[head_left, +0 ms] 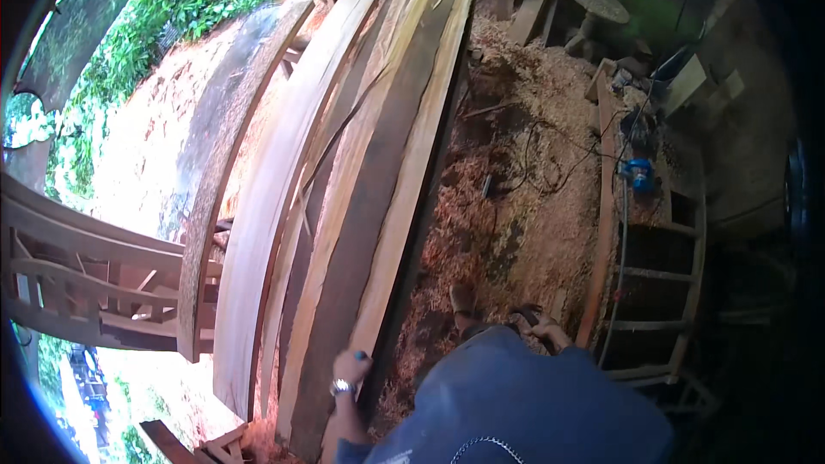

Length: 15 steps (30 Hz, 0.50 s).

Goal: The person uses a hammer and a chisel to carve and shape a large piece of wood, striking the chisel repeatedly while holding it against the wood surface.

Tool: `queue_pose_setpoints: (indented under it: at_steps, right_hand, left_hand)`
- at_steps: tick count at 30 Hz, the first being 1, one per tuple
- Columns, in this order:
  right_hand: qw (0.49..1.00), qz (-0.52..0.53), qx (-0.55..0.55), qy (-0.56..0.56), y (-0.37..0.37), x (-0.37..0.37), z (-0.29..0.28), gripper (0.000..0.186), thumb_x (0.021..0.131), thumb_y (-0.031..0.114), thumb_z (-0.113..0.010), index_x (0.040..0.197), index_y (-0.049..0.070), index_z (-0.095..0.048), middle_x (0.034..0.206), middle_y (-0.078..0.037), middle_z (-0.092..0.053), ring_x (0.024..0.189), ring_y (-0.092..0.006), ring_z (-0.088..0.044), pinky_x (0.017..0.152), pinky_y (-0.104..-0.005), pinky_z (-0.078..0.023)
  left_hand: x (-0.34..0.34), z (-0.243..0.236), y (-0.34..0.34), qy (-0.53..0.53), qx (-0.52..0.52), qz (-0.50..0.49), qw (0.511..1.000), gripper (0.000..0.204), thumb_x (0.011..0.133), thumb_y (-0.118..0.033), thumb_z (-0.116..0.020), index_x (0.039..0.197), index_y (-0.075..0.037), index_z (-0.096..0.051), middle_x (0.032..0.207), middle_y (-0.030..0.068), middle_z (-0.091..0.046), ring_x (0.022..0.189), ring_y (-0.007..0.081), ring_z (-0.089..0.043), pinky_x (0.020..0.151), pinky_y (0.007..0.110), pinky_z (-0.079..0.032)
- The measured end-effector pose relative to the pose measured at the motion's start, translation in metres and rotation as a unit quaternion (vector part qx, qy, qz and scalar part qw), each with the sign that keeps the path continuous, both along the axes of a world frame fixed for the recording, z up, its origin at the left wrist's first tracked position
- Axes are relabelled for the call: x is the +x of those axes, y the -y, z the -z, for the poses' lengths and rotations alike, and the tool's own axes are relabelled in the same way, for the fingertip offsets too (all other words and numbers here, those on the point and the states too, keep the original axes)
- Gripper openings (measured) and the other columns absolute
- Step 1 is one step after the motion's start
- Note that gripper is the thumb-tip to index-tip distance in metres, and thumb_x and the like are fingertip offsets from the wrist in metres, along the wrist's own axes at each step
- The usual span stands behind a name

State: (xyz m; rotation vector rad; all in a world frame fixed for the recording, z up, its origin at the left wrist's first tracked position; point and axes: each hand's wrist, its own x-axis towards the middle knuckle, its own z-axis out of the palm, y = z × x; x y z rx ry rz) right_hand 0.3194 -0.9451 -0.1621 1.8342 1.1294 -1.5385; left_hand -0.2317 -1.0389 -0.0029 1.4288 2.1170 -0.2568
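Note:
My left hand (351, 367), with a watch (342, 386) on its wrist, is closed at the near end of a long two-toned wooden plank (378, 163). A small teal tip (360, 355) pokes out of its fingers; the rest of that thing is hidden. My right hand (546, 327) is low beside my body, above the shavings, with its fingers bent around a dark object (526, 316) that I cannot make out. The plank has a dark brown middle with pale yellow bands along both sides.
More long boards lie left of the plank, including a pale board (284, 163) and a rough-edged one (232, 146). Wood shavings (550, 120) and cables cover the floor. At right are a blue power tool (638, 174) and a wooden frame (657, 325). A slatted wooden piece (94, 275) stands far left.

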Motion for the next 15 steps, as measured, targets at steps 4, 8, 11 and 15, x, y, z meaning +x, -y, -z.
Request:
queue_pose_setpoints:
  at_steps: [4,8,11,15]
  right_hand:
    - [0.976,0.194,0.095,-0.014,-0.054,0.011,-0.039,0.055,0.078,0.032,-0.082,0.116,0.000,-0.059,0.082,-0.011,-0.065,0.062,-0.0217,-0.062,0.055,-0.0381,-0.052]
    - [0.977,0.180,0.113,0.021,-0.071,0.033,-0.039,0.045,0.083,0.035,-0.076,0.105,-0.002,-0.061,0.072,-0.014,-0.065,0.059,-0.0234,-0.065,0.055,-0.0410,-0.056]
    - [0.951,0.264,0.155,-0.035,-0.060,0.059,-0.011,0.040,0.089,0.038,-0.069,0.090,-0.001,-0.062,0.069,-0.011,-0.063,0.059,-0.0228,-0.065,0.055,-0.0398,-0.056]
    - [0.946,0.315,0.071,-0.018,-0.071,0.079,-0.004,0.039,0.090,0.037,-0.067,0.087,-0.001,-0.061,0.068,-0.011,-0.062,0.058,-0.0224,-0.064,0.055,-0.0394,-0.056]
  left_hand:
    - [-0.030,0.035,-0.168,-0.086,0.060,0.043,0.993,0.026,0.081,-0.026,-0.065,0.092,-0.002,-0.064,0.094,0.0227,-0.064,0.086,0.0402,-0.066,0.072,0.048,-0.056]
    - [-0.009,0.039,-0.281,-0.026,0.143,-0.041,0.989,0.053,0.078,-0.028,-0.074,0.119,-0.006,-0.050,0.118,0.0267,-0.056,0.100,0.0471,-0.061,0.082,0.054,-0.053]
    - [0.000,0.053,-0.339,-0.022,0.147,-0.108,0.983,0.071,0.077,-0.038,-0.077,0.128,-0.002,-0.044,0.121,0.0307,-0.056,0.107,0.0478,-0.059,0.088,0.053,-0.051]
    - [0.003,0.093,-0.393,0.001,0.168,-0.182,0.969,0.082,0.071,-0.044,-0.082,0.129,-0.001,-0.044,0.118,0.0312,-0.057,0.111,0.0475,-0.057,0.091,0.052,-0.049]
